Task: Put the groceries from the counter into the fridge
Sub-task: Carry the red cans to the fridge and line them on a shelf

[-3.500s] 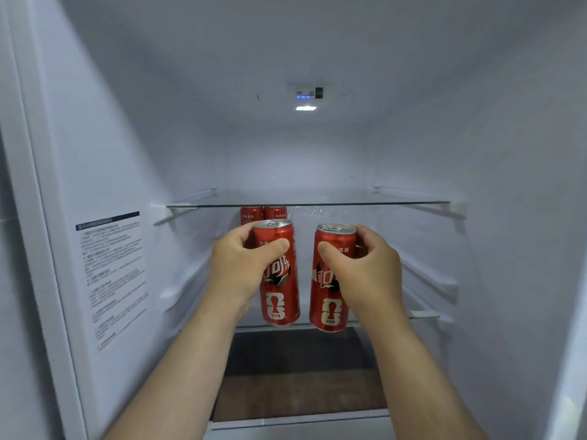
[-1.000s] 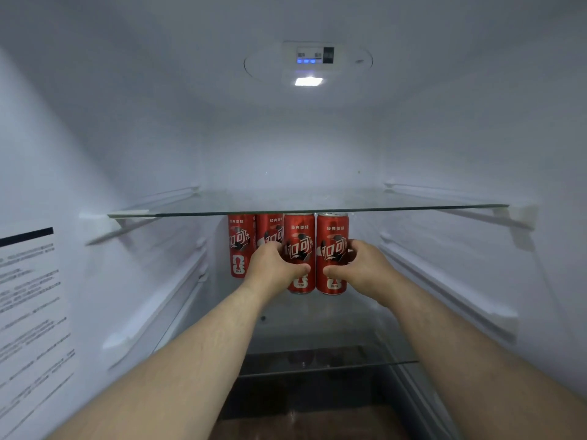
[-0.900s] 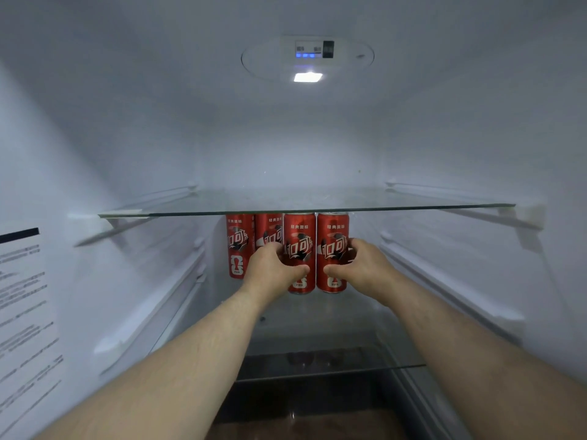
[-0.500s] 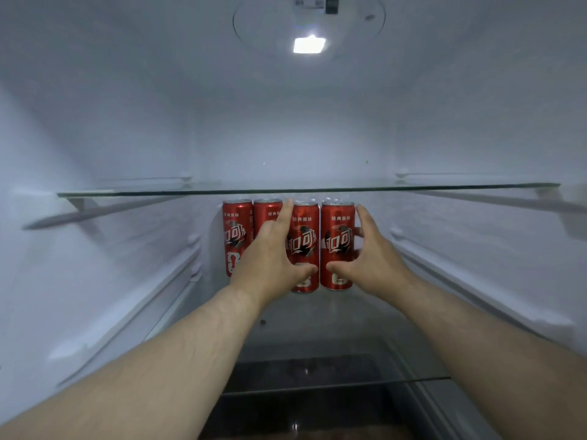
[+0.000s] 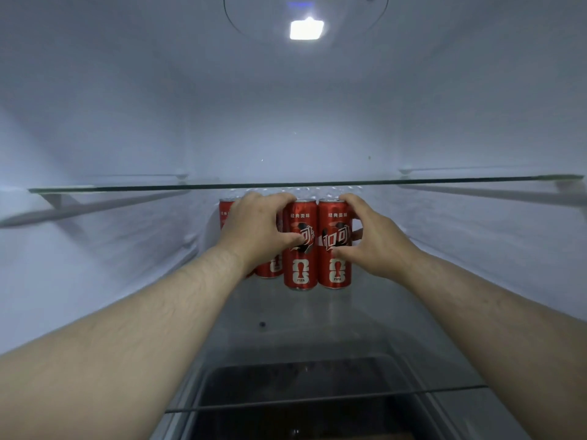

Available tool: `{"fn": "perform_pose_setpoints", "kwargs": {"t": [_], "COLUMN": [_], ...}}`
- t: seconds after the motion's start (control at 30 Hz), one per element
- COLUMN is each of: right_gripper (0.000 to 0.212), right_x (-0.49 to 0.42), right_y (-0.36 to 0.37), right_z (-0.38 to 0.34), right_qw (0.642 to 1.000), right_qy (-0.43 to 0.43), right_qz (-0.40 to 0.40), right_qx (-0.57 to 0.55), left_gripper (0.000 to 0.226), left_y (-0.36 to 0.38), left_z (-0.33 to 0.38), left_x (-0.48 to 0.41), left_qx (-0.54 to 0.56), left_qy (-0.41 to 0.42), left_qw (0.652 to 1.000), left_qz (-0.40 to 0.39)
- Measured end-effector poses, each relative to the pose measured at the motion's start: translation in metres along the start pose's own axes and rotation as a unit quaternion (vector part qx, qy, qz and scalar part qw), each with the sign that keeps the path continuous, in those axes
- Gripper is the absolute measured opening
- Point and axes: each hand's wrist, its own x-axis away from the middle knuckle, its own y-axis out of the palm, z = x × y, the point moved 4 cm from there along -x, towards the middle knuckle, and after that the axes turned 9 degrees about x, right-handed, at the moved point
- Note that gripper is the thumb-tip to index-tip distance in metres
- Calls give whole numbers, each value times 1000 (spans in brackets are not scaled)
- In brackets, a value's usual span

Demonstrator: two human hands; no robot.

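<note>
Two bare forearms reach in from the bottom corners over the lower glass shelf (image 5: pixel 374 328). At centre, the left hand (image 5: pixel 257 230) grips the left front can (image 5: pixel 301 268) and the right hand (image 5: pixel 376 241) grips the right front can (image 5: pixel 334 271), which stand upright side by side on that shelf. Just behind, at centre left, stand the rear cans (image 5: pixel 226 211), below the upper glass shelf (image 5: pixel 127 188) and the lamp (image 5: pixel 306 29) at top centre.

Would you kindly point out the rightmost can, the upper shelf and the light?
Rightmost can (image 5: pixel 335 274): head view, on its lower logo.
Upper shelf (image 5: pixel 158 187): head view, on its front edge, left part.
Light (image 5: pixel 306 28): head view, middle of the lit panel.
</note>
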Motion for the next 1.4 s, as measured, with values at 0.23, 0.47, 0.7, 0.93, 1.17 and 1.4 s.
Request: {"fn": "perform_pose_setpoints", "kwargs": {"t": [0.23, 0.47, 0.7, 0.93, 1.17, 1.4], "right_gripper": [84, 88, 86, 84, 83, 89], "right_x": [-9, -11, -17, -22, -27, -29], "right_y": [-1, 6, 10, 13, 15, 19], "right_z": [5, 3, 2, 8, 14, 15], "right_qw": [1000, 999, 999, 999, 1000, 999], "right_qy": [11, 19, 23, 27, 26, 31], "right_qz": [-25, -21, -9, -15, -17, -18], "right_qx": [11, 28, 31, 24, 5, 12], "left_gripper": [59, 59, 59, 60, 58, 64], "left_y": [-3, 1, 2, 9, 9, 14], "left_z": [-3, -3, 0, -5, -3, -8], "left_x": [-17, -21, -21, -27, -29, -30], "left_qx": [-20, -43, -52, -60, -60, -75], "left_qy": [-20, -3, -18, -30, -17, -26], "left_qw": [999, 999, 998, 997, 997, 996], "left_qz": [-30, -19, -34, -36, -47, -49]}}
